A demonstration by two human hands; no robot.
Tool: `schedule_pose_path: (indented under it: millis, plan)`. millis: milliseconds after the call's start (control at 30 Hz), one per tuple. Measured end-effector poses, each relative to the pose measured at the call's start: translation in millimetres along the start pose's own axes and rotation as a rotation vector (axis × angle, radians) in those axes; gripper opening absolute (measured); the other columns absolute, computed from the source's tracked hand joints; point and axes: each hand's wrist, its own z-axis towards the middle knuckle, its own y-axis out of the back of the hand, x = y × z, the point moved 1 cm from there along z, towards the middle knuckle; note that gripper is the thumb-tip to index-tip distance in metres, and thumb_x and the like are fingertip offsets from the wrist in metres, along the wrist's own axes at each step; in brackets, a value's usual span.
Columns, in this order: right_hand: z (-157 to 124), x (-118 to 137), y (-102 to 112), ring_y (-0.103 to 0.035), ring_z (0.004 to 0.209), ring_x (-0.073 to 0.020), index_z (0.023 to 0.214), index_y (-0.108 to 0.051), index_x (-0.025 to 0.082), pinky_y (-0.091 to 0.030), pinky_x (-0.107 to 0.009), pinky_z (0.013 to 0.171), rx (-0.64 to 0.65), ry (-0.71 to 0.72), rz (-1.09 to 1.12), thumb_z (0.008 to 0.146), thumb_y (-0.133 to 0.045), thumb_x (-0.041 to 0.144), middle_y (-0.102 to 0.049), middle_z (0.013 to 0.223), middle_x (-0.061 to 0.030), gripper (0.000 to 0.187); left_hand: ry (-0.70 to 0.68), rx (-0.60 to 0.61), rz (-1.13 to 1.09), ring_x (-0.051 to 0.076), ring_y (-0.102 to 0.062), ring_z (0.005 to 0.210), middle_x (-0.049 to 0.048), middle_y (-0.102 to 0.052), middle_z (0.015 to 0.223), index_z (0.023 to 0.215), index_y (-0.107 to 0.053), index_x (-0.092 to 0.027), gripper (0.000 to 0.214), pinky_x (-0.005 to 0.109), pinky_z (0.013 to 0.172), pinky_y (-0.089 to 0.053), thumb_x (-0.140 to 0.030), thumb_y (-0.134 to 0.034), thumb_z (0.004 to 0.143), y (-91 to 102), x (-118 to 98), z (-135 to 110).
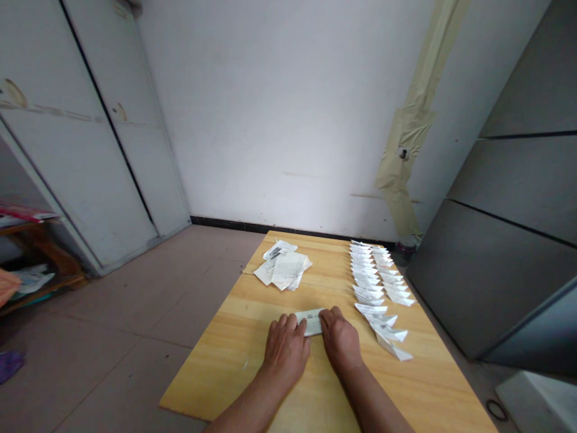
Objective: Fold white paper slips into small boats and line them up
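A folded piece of printed paper [312, 325] lies on the wooden tabletop between my hands. My left hand [285, 346] is closed on its left end, thumb on top and fingers curled at the edge. At the right end, my right hand [341, 338] pinches the paper with bent fingers. Beyond them rests a loose pile of printed sheets [288, 268]. To the right stand folded paper boats [367, 270] in two rows, with several more boats [387, 331] in a looser line nearer me.
The wooden table [216, 361] reaches toward a white wall [270, 120]. White cabinets [130, 150] are at the left, above a tiled floor [135, 337]. A low wooden shelf [67, 279] holds papers. Grey panels [509, 240] and a white box [541, 400] flank the right side.
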Motion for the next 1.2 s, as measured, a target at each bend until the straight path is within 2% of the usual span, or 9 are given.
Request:
schedule_pose_path:
  millis: [567,667,800,967,1067,1200]
  plan:
    - [0,0,2,-0.063,0.068,-0.0116,0.092,-0.068,0.022,-0.034,-0.021,0.056,-0.006,0.010,0.082,0.099,-0.041,0.027,-0.062,0.089,-0.0032,0.028,-0.008,0.018,0.008,0.028,-0.052,0.102,0.0087,-0.062,0.102,0.114,-0.064,-0.019,0.028,0.042,0.084,-0.038,-0.029,-0.053,0.090,2.4,-1,1]
    - [1,-6,2,-0.065,0.074,-0.0151,0.094,-0.069,0.020,-0.041,-0.022,0.062,-0.037,0.008,0.230,0.097,-0.040,0.026,-0.065,0.090,-0.0062,0.029,-0.027,0.002,-0.014,0.027,-0.051,0.103,0.0080,-0.062,0.104,0.108,-0.066,-0.020,0.024,0.041,0.084,-0.038,-0.030,-0.051,0.092,4.6,-1,2]
    - [5,-20,1,-0.067,0.089,-0.0210,0.101,-0.068,0.014,-0.049,-0.027,0.079,-0.167,-0.037,0.566,0.090,-0.041,0.025,-0.070,0.096,-0.0113,0.031,-0.066,-0.006,-0.044,0.025,-0.051,0.103,0.0068,-0.063,0.107,0.098,-0.067,-0.019,0.023,0.041,0.083,-0.036,-0.026,-0.046,0.094,6.8,0,7]
    - [5,-27,3,-0.067,0.081,-0.0235,0.089,-0.069,0.014,-0.052,-0.031,0.073,-0.191,-0.085,0.711,0.080,-0.045,0.022,-0.071,0.086,-0.0108,0.027,-0.035,0.046,-0.035,0.025,-0.051,0.102,0.0065,-0.066,0.102,0.092,-0.069,-0.018,0.024,0.042,0.083,-0.035,-0.022,-0.046,0.093,11.0,-3,14]
    - [-3,-25,12,-0.065,0.083,-0.0225,0.087,-0.068,0.016,-0.051,-0.031,0.075,-0.189,-0.003,0.686,0.080,-0.046,0.018,-0.069,0.087,-0.0096,0.024,-0.030,0.053,-0.026,0.025,-0.052,0.102,0.0069,-0.067,0.101,0.091,-0.070,-0.018,0.025,0.043,0.083,-0.035,-0.020,-0.045,0.093,11.8,-3,15]
    - [-21,-25,20,-0.064,0.085,-0.0200,0.089,-0.068,0.019,-0.051,-0.029,0.078,-0.146,0.216,0.635,0.088,-0.044,0.019,-0.067,0.090,-0.0083,0.024,-0.026,0.030,-0.024,0.025,-0.052,0.102,0.0073,-0.066,0.102,0.093,-0.069,-0.018,0.026,0.043,0.084,-0.036,-0.019,-0.043,0.093,8.9,-3,12]
